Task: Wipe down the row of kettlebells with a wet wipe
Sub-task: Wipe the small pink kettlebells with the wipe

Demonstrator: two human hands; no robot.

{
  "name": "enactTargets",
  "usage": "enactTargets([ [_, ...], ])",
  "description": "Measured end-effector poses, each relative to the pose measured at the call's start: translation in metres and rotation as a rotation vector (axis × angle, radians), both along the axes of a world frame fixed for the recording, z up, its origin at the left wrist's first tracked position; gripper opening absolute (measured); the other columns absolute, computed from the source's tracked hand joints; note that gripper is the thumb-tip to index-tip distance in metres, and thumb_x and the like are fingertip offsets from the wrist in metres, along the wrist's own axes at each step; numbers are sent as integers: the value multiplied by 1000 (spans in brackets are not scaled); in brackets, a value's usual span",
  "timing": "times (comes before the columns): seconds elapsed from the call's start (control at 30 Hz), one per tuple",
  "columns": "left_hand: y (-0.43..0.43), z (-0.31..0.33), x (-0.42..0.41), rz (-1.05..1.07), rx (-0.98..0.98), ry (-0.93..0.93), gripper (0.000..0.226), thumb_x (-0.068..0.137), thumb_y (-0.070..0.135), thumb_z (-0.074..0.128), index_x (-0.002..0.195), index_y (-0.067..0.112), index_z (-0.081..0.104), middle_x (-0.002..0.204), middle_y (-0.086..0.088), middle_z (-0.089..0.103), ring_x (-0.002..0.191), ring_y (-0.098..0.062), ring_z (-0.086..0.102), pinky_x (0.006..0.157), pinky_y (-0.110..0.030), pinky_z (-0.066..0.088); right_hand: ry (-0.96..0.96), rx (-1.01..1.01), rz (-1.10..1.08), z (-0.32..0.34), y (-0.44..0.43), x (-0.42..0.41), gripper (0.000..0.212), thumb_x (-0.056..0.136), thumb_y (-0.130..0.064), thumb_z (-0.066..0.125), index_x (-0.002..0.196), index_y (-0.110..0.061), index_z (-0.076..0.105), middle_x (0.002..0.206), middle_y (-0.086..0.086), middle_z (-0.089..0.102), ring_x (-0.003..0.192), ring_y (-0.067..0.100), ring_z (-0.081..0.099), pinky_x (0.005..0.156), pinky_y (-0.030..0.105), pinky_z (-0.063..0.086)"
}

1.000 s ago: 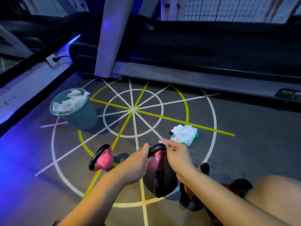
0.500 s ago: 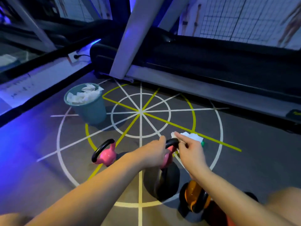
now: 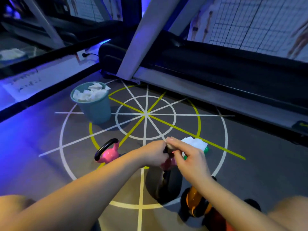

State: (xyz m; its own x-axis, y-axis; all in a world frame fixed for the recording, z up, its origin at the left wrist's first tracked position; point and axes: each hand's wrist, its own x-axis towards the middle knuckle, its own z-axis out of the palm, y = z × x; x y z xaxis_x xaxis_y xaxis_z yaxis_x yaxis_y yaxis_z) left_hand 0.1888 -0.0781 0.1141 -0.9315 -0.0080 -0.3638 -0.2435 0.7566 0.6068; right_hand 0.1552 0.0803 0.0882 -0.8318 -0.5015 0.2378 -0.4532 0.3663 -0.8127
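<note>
Step in hand: wiping the black loop handle (image 3: 165, 150) of the pink rounded kettlebell (image 3: 168, 162) at frame centre, apparently second in the row.
Left hand (image 3: 154, 155): fingers (image 3: 160, 147) curled round the left side of that handle, steadying the bell on the grey marked floor (image 3: 250, 164).
Right hand (image 3: 193, 160): fingers (image 3: 175, 142) pressed together against the thumb, pinching a pale wet wipe (image 3: 169, 145) onto the top of the handle.
Rest of the row: other pink kettlebell (image 3: 108, 152) left of centre, untouched; large black kettlebell (image 3: 166, 185) just below the hands; orange-and-black kettlebell (image 3: 194, 204) at lower right, partly behind the right forearm; anything further too cropped to tell.
Next move, as a guess: drawing the wipe round the loop and down over the pink body, with the left grip shifting clear of the path; then on to the black one.
Containers: teal round plastic bin (image 3: 96, 110) at centre left, filled to the rim with crumpled white used wipes (image 3: 88, 95); green wipe pack (image 3: 206, 149) just right of the hands, white sheets (image 3: 194, 142) bunched on top, pulled out or lying loose, cannot tell.
</note>
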Motion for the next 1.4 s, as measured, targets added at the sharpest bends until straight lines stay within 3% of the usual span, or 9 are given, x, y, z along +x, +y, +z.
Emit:
enactTargets([
  [0.17,-7,-3,3,50,73,58,24,95,32,66,98,9,65,81,-5,67,74,-19,65,72,-37,53,102,39,-65,-14,0,-10,49,88,4,58,125,-26,70,130,-19,62,122,-18,47,104,4,32],
  [0.37,17,-9,-3,0,32,61,26,103,45,50,104,20,55,99,-2,67,95,-20,63,88,-45,54,-261,99,-351,-5,6,-34,37,98,-14,47,117,-33,73,88,-6,71,59,-3,54,55,11,39],
  [0.57,14,-13,-6,101,-56,78,32,107,39,42,121,11,48,128,-13,52,124,-34,46,100,-44,38,-10,57,-139,-7,-2,-7,53,92,7,51,132,-25,65,133,-18,56,123,-19,41,98,-2,28],
  [0.7,2,-14,-4,88,20,23,30,107,41,43,121,15,45,111,-11,64,102,-30,62,79,-42,44,53,75,-57,-14,-1,-13,53,95,4,50,136,-27,61,140,-23,48,130,-24,32,103,-1,25],
  [0.87,2,-16,3,93,94,39,26,105,46,44,115,22,46,97,-9,67,86,-25,65,73,-40,49,-211,122,-279,-13,0,-39,34,102,-24,48,120,-45,67,89,5,68,64,5,54,56,16,38],
  [1.03,-7,-19,9,54,53,61,27,107,35,44,128,19,43,113,-8,67,99,-24,63,89,-46,50,92,86,-48,-17,-15,-9,50,91,6,53,131,-21,65,135,-18,52,132,-11,36,116,12,23],
  [1.23,-13,-24,18,50,67,85,22,107,34,44,123,19,43,105,-3,67,94,-20,64,88,-45,50,321,179,177,-22,-7,-24,50,91,-3,56,137,-22,60,143,-7,56,140,4,42,121,28,23],
  [1.33,-6,-21,19,29,72,60,17,107,39,45,107,22,40,85,3,58,73,-11,56,62,-28,41,192,245,-43,-22,3,-40,40,96,-15,53,129,-31,67,129,-7,67,121,13,60,107,27,44],
  [1.4,-4,-18,19,28,81,50,17,107,39,45,109,23,39,80,4,54,66,-9,52,54,-24,34,9,331,-161,-17,10,-50,35,98,-18,51,122,-35,71,96,-4,72,77,4,63,68,14,47],
])
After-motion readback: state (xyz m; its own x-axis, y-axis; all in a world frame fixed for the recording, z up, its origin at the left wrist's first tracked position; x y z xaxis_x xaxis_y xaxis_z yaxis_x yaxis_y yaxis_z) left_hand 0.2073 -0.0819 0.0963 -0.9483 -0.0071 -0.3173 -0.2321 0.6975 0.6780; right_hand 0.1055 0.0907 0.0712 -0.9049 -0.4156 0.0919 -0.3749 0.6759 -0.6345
